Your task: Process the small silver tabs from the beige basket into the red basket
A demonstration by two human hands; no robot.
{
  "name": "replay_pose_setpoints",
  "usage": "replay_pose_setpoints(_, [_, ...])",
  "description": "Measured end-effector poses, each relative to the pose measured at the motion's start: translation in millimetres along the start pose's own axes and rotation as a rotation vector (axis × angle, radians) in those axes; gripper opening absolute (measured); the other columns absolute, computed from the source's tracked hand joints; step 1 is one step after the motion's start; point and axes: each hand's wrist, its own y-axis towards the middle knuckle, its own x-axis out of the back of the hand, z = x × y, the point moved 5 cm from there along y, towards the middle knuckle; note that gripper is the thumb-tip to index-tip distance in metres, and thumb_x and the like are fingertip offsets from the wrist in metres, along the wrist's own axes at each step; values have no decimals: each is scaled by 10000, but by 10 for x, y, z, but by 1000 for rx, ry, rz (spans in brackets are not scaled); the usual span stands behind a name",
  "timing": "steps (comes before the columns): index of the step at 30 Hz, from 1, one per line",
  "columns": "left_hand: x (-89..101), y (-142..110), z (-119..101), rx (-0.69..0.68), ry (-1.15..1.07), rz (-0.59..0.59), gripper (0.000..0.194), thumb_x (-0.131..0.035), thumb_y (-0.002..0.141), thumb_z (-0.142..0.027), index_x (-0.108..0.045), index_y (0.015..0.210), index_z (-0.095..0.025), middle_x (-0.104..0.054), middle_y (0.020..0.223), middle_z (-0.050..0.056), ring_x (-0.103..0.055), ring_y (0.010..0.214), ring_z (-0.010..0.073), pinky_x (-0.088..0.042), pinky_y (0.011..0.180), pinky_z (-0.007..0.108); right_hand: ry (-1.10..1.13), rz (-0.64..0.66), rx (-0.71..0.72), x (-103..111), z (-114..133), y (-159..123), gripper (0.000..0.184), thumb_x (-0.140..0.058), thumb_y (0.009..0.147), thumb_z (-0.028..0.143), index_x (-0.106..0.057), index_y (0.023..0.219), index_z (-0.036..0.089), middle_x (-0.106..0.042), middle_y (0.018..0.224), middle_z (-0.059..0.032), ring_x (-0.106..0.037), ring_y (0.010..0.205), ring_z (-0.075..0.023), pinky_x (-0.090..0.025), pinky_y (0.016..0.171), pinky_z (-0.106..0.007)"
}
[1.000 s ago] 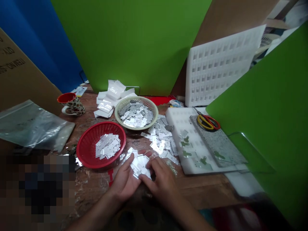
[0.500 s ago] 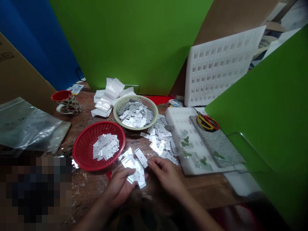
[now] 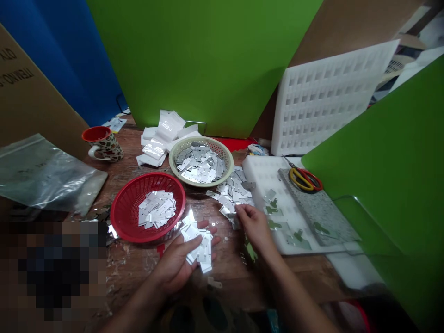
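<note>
My left hand (image 3: 180,259) lies palm up, its thumb pressed over a stack of small flat metal plates (image 3: 199,245). At the near edge of a loose pile of the same metal plates (image 3: 239,187), my right hand (image 3: 255,224) pinches a plate between thumb and fingertips; the fingers partly cover it. The red plastic basket (image 3: 116,215), just left of my left hand, has more plates in it. Behind the hands, a cream plastic basket (image 3: 172,169) is heaped with silver plates.
White foam block (image 3: 253,166) on the right bears a grey slab (image 3: 333,217), scissors (image 3: 305,179) and thin metal pieces. Small white packets (image 3: 163,136) and a patterned mug (image 3: 109,148) stand at the back left. Green panels (image 3: 204,60) rise behind and at right. A plastic bag (image 3: 52,178) lies left.
My right hand has moved from beside the left-hand stack, where it held one plate, to the loose pile at the right. The left hand still holds its stack; the view has shifted slightly.
</note>
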Motion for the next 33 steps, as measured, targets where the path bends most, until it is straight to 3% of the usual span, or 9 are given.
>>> replay_pose_setpoints(4, [-21, 48, 7, 26, -23, -9, 487, -646, 826, -197, -515, 1294, -158, -610, 1271, 180, -608, 1127, 335, -530, 878, 465, -83, -92, 117, 55, 82, -78, 336, -557, 862, 408, -633, 1067, 154, -653, 875, -72, -583, 771, -206, -471, 691, -322])
replay_pose_setpoints(8, [-65, 87, 11, 102, -158, 3, 453, -551, 883, -319, -518, 1292, -126, -658, 1188, 170, -639, 1072, 309, -523, 884, 447, -215, 229, 307, -218, 408, -481, 166, -593, 858, 274, -640, 1010, 228, -622, 924, -35, -590, 763, -162, -480, 683, -280])
replay_pose_setpoints(10, [-83, 94, 11, 121, -200, 27, 448, -541, 872, -268, -519, 1294, -118, -685, 1134, 156, -654, 1041, 296, -519, 887, 430, -285, 328, 327, -319, 470, -620, 232, -648, 815, 246, -629, 1047, 245, -612, 960, -31, -592, 753, -158, -482, 675, -279])
replay_pose_setpoints(15, [-34, 114, 47, 87, -156, -5, 457, -551, 753, -52, -604, 1197, -147, -725, 1041, 106, -651, 1046, 284, -505, 902, 402, -407, 283, 336, -338, 394, -611, 78, -600, 836, 242, -615, 902, 205, -597, 860, -41, -590, 733, -178, -464, 648, -299])
replay_pose_setpoints(21, [1, 131, 50, 34, -71, -18, 343, -650, 723, -49, -681, 1023, -211, -724, 1057, 81, -624, 1094, 303, -514, 891, 427, -49, 332, 66, -353, 197, -477, 93, -634, 786, 267, -562, 794, 209, -601, 712, 14, -592, 627, -149, -449, 549, -251])
replay_pose_setpoints(25, [11, 113, 22, 44, -42, -10, 406, -653, 746, -64, -638, 1128, -202, -697, 1131, 102, -622, 1103, 313, -513, 893, 465, 161, 242, -68, -253, 69, -251, 187, -657, 758, 344, -549, 735, 194, -578, 629, 19, -552, 582, -145, -432, 540, -252])
replay_pose_setpoints(29, [-40, 98, 3, 47, -50, 76, 521, -632, 773, -80, -563, 1266, -234, -664, 1201, 120, -607, 1130, 329, -500, 907, 495, -41, -71, 124, 43, 134, -65, 219, -650, 772, 354, -617, 901, 181, -603, 831, -38, -541, 694, -168, -463, 641, -302])
replay_pose_setpoints(31, [-56, 99, 8, 55, -40, 88, 533, -634, 778, -86, -555, 1279, -249, -668, 1197, 115, -612, 1123, 324, -499, 910, 489, -146, -24, 231, 39, 229, -96, 210, -630, 805, 331, -643, 961, 190, -608, 938, -62, -553, 767, -180, -468, 687, -315])
replay_pose_setpoints(33, [-55, 104, 19, 59, -19, 73, 553, -649, 771, -85, -548, 1289, -252, -684, 1165, 107, -640, 1074, 307, -512, 894, 469, -163, 177, 223, -91, 278, -176, 152, -618, 824, 320, -673, 887, 193, -623, 900, -52, -564, 747, -170, -462, 655, -295])
